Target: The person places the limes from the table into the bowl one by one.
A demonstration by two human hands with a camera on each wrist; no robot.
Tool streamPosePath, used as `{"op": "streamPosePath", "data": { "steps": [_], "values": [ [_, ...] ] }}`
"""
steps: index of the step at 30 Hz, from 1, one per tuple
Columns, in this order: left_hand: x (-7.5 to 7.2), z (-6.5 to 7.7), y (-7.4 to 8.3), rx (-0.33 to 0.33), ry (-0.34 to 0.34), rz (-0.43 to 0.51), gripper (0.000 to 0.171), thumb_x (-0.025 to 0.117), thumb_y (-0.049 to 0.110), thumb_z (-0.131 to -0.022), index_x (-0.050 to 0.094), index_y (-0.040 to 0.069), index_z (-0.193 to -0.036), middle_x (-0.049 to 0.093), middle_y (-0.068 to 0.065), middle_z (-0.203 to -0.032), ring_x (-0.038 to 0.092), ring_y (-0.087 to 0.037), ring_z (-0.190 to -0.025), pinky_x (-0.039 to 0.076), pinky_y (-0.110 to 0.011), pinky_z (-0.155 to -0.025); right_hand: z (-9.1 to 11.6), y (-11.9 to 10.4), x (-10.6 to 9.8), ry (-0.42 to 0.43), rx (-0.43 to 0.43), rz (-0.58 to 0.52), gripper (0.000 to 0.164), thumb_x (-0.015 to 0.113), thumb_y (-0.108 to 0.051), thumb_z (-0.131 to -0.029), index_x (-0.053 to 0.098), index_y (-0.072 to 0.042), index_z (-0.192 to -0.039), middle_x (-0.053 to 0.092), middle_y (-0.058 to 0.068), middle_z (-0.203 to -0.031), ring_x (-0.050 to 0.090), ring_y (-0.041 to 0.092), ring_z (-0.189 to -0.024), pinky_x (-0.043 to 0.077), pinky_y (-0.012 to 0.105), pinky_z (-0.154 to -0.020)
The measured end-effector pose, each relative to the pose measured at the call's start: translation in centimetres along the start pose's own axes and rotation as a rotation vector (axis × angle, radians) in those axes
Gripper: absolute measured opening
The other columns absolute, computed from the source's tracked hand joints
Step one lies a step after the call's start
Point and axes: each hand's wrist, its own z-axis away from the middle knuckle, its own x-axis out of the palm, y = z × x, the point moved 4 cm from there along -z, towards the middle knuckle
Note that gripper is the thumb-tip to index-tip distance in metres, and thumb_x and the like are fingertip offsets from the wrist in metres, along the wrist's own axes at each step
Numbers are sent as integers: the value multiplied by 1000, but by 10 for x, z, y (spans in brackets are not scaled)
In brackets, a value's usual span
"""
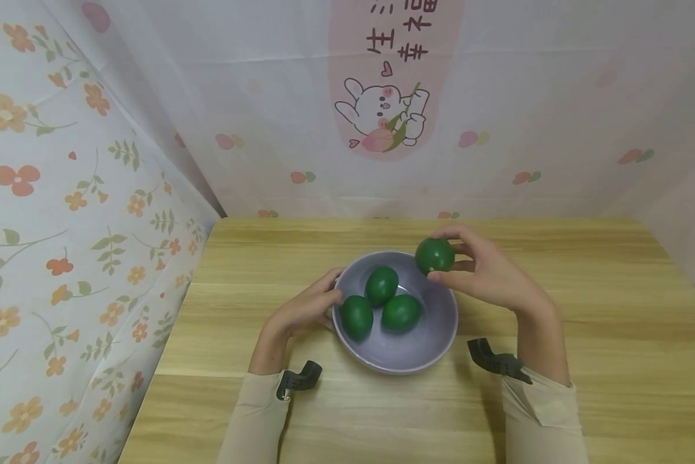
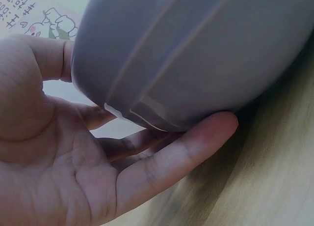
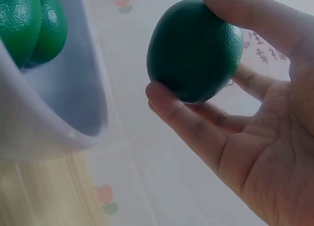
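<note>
My right hand [image 1: 489, 270] pinches a glossy dark green lime [image 1: 434, 255] between thumb and fingertips, over the far right rim of a greyish-purple bowl [image 1: 431, 335]. In the right wrist view the held lime [image 3: 194, 51] is up beside the bowl wall. Inside the bowl lie three more limes [image 1: 401, 313], grouped towards its left side. My left hand [image 1: 303, 309] grips the bowl's left side, thumb up at the rim. From the left wrist, its fingers [image 2: 162, 172] reach under the curved outer wall.
The bowl stands on a wood-grain table [image 1: 585, 309]. A white cloth [image 1: 266, 90] with a rabbit print hangs behind the table, and a flowered cloth [image 1: 80, 238] hangs at the left. Black wrist mounts [image 1: 498, 362] stick out from both sleeves.
</note>
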Motion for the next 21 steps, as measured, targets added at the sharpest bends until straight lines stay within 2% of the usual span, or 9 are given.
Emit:
{"op": "streamPosePath", "data": {
  "steps": [6, 11, 14, 21],
  "values": [
    [-1, 0, 0, -3, 3, -3, 74, 44, 9, -95, 29, 22, -166, 27, -17, -171, 51, -47, -136, 67, -53, -85, -3, 0, 7, -17, 2, -2, 58, 85, -19, -89, 56, -24, -139, 58, -4, -140, 61, 26, -131, 58, 47, -103],
    [-1, 1, -1, -9, 7, -7, 74, 44, 11, -95, 29, 23, -166, 26, -17, -172, 51, -47, -136, 67, -52, -84, -6, -2, 12, -44, -71, 12, 59, 85, -17, -89, 56, -20, -140, 59, 0, -139, 64, 30, -128, 58, 55, -106],
    [-1, 1, -1, -7, 4, -10, 74, 44, 11, -95, 28, 23, -166, 26, -17, -172, 52, -47, -135, 67, -51, -84, -8, -3, 15, -64, -105, 22, 58, 85, -17, -89, 56, -18, -139, 60, 2, -138, 65, 31, -126, 59, 56, -103],
    [-1, 0, -1, -3, -3, -15, 74, 43, 11, -95, 28, 24, -166, 26, -18, -171, 57, -43, -128, 68, -49, -83, -11, -7, 23, -100, -119, 5, 58, 85, -17, -89, 56, -20, -139, 59, 4, -141, 64, 35, -128, 59, 60, -102]
  ]
}}
